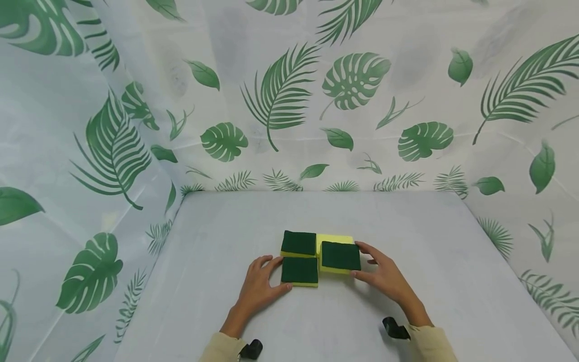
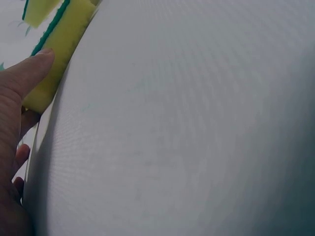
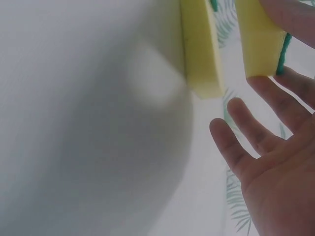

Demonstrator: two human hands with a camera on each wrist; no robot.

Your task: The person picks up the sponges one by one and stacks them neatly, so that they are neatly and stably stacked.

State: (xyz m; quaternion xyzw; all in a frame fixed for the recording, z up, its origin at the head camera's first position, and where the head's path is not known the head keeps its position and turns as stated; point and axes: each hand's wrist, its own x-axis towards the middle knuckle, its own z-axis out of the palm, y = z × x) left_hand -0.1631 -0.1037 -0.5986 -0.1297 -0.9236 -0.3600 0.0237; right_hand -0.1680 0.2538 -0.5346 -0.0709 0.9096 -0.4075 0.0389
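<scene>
A sponge with a dark green scouring face up (image 1: pixel 299 270) lies at the front left of a cluster. My left hand (image 1: pixel 261 285) pinches it, with the thumb at its near edge in the left wrist view. My right hand (image 1: pixel 384 275) holds another green-topped sponge (image 1: pixel 341 256) between thumb and fingers. In the right wrist view this held sponge (image 3: pixel 261 44) is off the table, apart from a resting yellow sponge (image 3: pixel 202 54). Behind the left-hand one lies a third green-topped sponge (image 1: pixel 299 243). A yellow-side-up sponge (image 1: pixel 333 238) at the back right is partly hidden by the held one.
The sponges rest on a white-covered table (image 1: pixel 226 226). A leaf-patterned curtain (image 1: pixel 289 166) hangs along its back and sides. Dark wrist-camera mounts (image 1: pixel 395 329) stick out by both sleeves.
</scene>
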